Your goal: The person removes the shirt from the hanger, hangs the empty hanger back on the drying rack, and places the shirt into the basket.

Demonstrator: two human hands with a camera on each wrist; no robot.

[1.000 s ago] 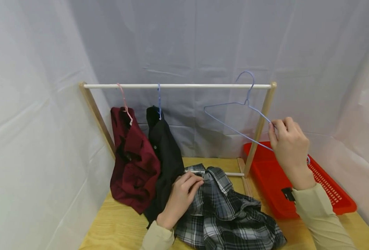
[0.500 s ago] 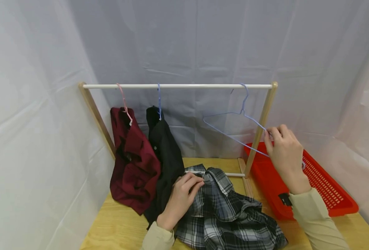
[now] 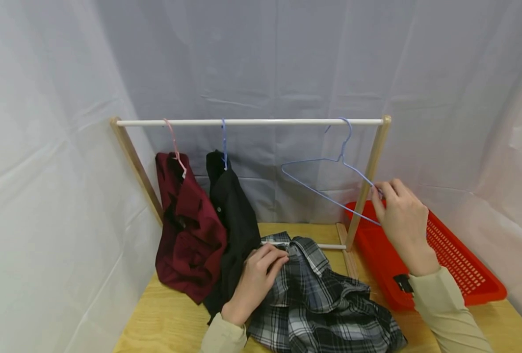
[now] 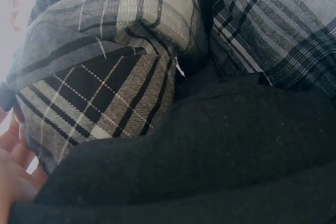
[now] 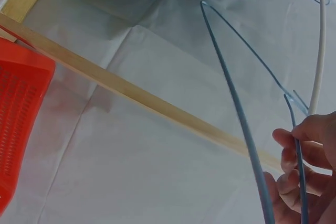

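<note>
two hands: left hand (image 3: 254, 282) pinches the one crumpled grey-black plaid shirt (image 3: 318, 304) on the wooden bench (image 3: 164, 323), right hand (image 3: 402, 220) grips one bare thin blue wire hanger (image 3: 327, 184), hook over the white rail (image 3: 252, 121). two hung shirts, dark red shirt (image 3: 188, 230) and black shirt (image 3: 234, 215). one red plastic basket (image 3: 464, 264), part hidden.

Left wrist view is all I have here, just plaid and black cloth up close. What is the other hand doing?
Observer: The right hand grips one end of a blue wire hanger.
Operator: Is that hanger on the rail?
Observer: Its hook sits over the white rail, near the right wooden post.
Operator: Anything else hanging there?
Observer: A maroon shirt on a pink hanger, and a black shirt beside it.
Operator: And my left hand?
Observer: The left hand pinches the plaid shirt at its collar, on the table.
</note>
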